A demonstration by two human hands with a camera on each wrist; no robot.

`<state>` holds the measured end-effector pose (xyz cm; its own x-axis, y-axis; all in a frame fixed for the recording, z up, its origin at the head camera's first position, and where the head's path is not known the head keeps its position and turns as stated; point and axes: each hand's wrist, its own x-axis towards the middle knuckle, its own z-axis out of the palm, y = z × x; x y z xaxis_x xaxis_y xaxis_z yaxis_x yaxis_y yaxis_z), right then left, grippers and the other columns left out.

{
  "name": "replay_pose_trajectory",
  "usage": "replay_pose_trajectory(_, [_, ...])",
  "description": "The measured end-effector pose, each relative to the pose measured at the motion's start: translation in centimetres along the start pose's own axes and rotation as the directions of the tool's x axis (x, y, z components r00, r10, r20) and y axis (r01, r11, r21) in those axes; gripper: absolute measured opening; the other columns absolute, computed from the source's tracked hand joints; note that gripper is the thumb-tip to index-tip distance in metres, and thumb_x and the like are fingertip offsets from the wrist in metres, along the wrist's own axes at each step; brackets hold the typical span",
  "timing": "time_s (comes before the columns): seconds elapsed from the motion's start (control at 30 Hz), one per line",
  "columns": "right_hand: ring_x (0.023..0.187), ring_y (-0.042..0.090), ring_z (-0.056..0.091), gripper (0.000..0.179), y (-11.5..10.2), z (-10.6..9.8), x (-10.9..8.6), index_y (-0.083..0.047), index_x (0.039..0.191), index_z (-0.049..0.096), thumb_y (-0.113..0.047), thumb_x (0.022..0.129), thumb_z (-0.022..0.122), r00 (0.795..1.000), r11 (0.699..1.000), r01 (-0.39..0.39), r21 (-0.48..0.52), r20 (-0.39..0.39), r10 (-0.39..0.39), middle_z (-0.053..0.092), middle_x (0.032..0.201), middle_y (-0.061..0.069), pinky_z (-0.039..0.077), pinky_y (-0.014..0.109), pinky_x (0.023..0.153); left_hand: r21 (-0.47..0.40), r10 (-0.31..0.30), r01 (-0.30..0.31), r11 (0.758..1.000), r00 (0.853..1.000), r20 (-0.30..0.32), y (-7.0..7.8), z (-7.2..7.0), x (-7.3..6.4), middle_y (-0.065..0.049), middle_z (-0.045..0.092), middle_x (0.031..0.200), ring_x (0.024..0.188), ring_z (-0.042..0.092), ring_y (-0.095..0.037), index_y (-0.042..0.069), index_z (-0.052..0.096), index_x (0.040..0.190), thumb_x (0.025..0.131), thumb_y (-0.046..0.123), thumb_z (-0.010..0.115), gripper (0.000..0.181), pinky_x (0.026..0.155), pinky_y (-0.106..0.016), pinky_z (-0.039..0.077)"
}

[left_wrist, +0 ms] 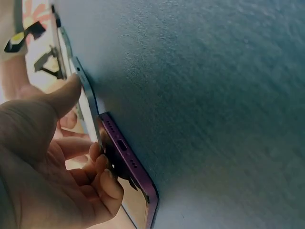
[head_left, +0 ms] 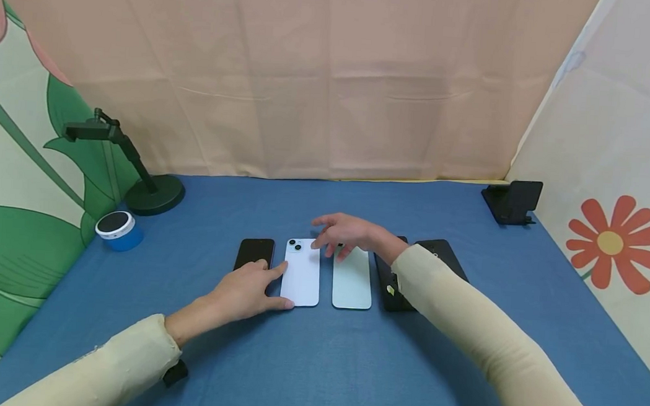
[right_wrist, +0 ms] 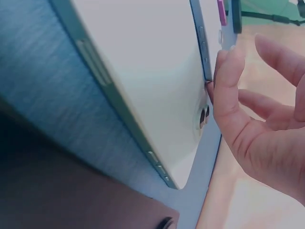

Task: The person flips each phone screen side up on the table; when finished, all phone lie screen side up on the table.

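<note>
A pale lavender phone point(head_left: 301, 276) lies back up on the blue table, its two-lens camera at the far left corner. At its near left corner is the thumb of my left hand point(head_left: 247, 290), with the index finger along its left edge. The other left fingers bend over a black-screened phone point(head_left: 255, 251), whose purple frame point(left_wrist: 128, 152) shows in the left wrist view. My right hand point(head_left: 348, 234) hovers over the far ends of the lavender phone and a whitish-green phone point(head_left: 351, 285), fingers loosely bent and a fingertip near the lavender phone's far right edge.
Right of the whitish-green phone lies a dark phone point(right_wrist: 95, 195), partly under my right forearm. Another dark flat device point(head_left: 446, 255) lies beyond it. A black stand point(head_left: 155, 194) and a blue-and-white round container point(head_left: 119, 231) stand at left; a black folding holder point(head_left: 515, 202) stands back right.
</note>
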<state>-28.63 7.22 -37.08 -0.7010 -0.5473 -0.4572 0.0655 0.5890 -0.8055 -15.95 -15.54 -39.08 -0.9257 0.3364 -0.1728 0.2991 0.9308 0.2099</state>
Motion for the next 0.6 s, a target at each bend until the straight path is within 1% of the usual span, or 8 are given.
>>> replay_pose_trajectory(0.17, [0.088, 0.023, 0.066, 0.075, -0.32, -0.15, 0.35, -0.017, 0.157, 0.033, -0.026, 0.093, 0.071, 1.0, 0.999, -0.031, 0.009, 0.003, 0.031, 0.061, 0.131, 0.009, 0.057, 0.033, 0.064, 0.043, -0.009, 0.01, 0.999, 1.0, -0.012, 0.08, 0.28, 0.23, -0.008, 0.054, 0.09, 0.072, 0.044, -0.018, 0.015, 0.052, 0.148, 0.081, 0.061, 0.075, 0.085, 0.055, -0.03, 0.037])
replay_pose_trajectory(0.33, [0.086, 0.022, 0.066, 0.074, -0.34, -0.14, 0.63, -0.016, 0.158, 0.032, -0.025, 0.094, 0.07, 0.999, 0.999, -0.046, 0.011, -0.002, 0.046, 0.059, 0.134, 0.008, 0.057, 0.031, 0.062, 0.078, -0.002, 0.003, 0.997, 1.0, -0.015, 0.18, 0.43, 0.25, -0.01, 0.057, 0.098, 0.076, 0.046, -0.019, 0.016, 0.051, 0.148, 0.079, 0.064, 0.075, 0.087, 0.057, -0.031, 0.039])
replay_pose_trajectory(0.47, [0.084, 0.021, 0.066, 0.074, -0.44, -0.11, 0.61, -0.016, 0.158, 0.032, -0.025, 0.094, 0.07, 0.999, 0.999, -0.05, 0.011, -0.004, 0.05, 0.056, 0.138, 0.009, 0.057, 0.03, 0.062, 0.097, 0.035, -0.032, 0.995, 0.999, -0.033, 0.43, 0.46, 0.11, -0.01, 0.059, 0.1, 0.079, 0.048, -0.019, 0.015, 0.054, 0.146, 0.08, 0.061, 0.075, 0.083, 0.06, -0.032, 0.042])
replay_pose_trajectory(0.6, [0.083, 0.021, 0.066, 0.074, -0.51, -0.06, 0.61, -0.017, 0.158, 0.033, -0.025, 0.094, 0.07, 0.999, 0.999, -0.051, 0.01, -0.01, 0.051, 0.054, 0.141, 0.009, 0.057, 0.031, 0.062, 0.093, 0.073, -0.07, 0.993, 0.997, -0.028, 0.55, 0.54, 0.14, -0.007, 0.057, 0.093, 0.075, 0.046, -0.017, 0.015, 0.055, 0.146, 0.082, 0.057, 0.075, 0.078, 0.06, -0.03, 0.041])
